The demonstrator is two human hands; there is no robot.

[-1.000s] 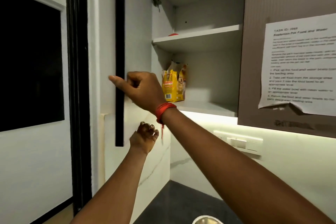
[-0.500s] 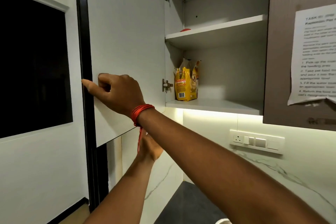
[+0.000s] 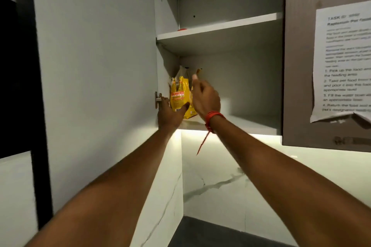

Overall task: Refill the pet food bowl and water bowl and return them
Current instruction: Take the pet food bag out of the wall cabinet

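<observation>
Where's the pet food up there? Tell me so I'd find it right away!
Look in the open wall cupboard, on its lower shelf. In the left corner stands the pet food bag. It's the only bright yellow thing there, with a red label; the small red thing sits on the shelf above.

bare forearms (image 3: 128, 182), red thread band (image 3: 214, 115) on right wrist
</observation>
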